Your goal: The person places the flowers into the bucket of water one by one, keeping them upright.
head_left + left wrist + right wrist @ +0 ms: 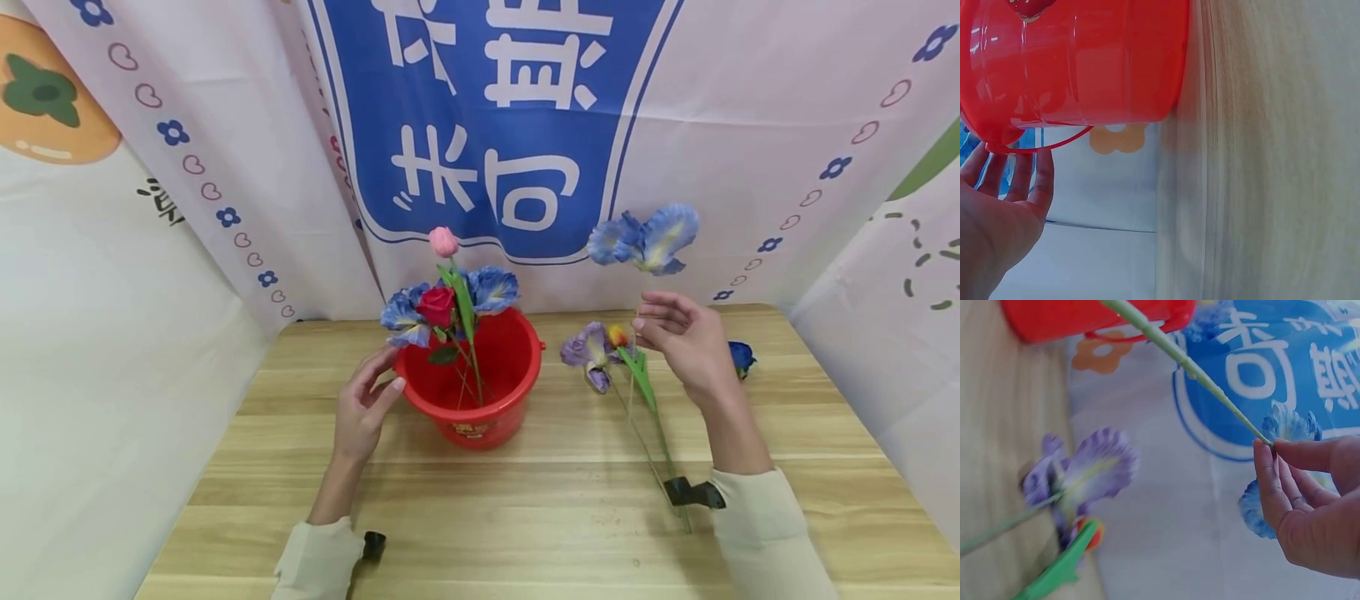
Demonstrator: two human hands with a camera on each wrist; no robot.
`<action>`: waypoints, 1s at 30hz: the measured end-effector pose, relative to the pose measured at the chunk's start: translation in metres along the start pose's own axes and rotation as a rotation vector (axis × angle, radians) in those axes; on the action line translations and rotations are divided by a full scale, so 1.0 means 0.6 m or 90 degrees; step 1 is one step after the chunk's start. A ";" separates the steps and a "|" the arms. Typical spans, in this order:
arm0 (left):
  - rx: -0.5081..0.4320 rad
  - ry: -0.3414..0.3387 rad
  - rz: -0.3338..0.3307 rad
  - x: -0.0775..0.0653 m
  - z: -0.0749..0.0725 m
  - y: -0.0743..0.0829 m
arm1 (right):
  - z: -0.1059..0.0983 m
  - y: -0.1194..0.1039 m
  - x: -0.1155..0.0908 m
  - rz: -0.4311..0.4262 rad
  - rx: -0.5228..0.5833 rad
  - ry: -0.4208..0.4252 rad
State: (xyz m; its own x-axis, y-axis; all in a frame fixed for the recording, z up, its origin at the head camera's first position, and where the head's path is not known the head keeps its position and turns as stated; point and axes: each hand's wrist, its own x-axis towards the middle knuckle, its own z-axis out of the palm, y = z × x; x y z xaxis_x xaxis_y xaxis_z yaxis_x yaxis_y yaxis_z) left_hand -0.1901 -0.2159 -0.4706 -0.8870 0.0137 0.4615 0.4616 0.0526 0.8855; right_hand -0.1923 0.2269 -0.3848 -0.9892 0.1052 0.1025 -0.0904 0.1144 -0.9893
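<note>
My right hand [693, 346] pinches the thin green stem of a light blue iris [648, 240] between thumb and fingertips, just below its bloom. The right wrist view shows this stem [1194, 369] slanting toward the bucket. My left hand [363, 412] touches the left rim of the red bucket [483, 429], its fingers [1044, 178] nearly straight beside the handle [1063, 142]. In the bucket stand a red rose [437, 306], a pink tulip [443, 242] and blue irises [491, 288]. The left thumb is hidden in the left wrist view.
Below my right hand, a purple iris [588, 350] and an orange-yellow flower [617, 335] with green leaves lie on the wooden table [525, 517]. A dark blue flower [741, 358] lies right of that wrist. A printed cloth [285, 167] hangs behind the table.
</note>
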 end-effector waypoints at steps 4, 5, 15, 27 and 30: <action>0.006 -0.001 -0.011 0.000 -0.002 0.001 | 0.021 -0.028 0.009 -0.039 0.017 0.004; 0.007 0.000 -0.012 -0.001 -0.003 0.001 | 0.026 -0.034 0.011 -0.048 0.015 0.004; 0.004 0.000 -0.012 0.000 -0.001 0.000 | 0.079 -0.081 0.033 -0.084 0.079 0.001; 0.004 0.003 -0.026 0.000 -0.001 0.003 | 0.141 -0.132 0.044 -0.143 0.093 -0.008; 0.003 0.005 -0.028 0.000 0.000 0.003 | 0.157 -0.138 0.047 -0.161 0.098 -0.017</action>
State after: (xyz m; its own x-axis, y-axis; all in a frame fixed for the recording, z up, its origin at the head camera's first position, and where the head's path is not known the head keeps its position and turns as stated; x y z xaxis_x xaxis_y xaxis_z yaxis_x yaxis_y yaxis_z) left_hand -0.1894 -0.2159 -0.4690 -0.9061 0.0039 0.4230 0.4225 0.0570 0.9046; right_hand -0.2238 0.1275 -0.3096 -0.9357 0.0668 0.3463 -0.3481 -0.0170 -0.9373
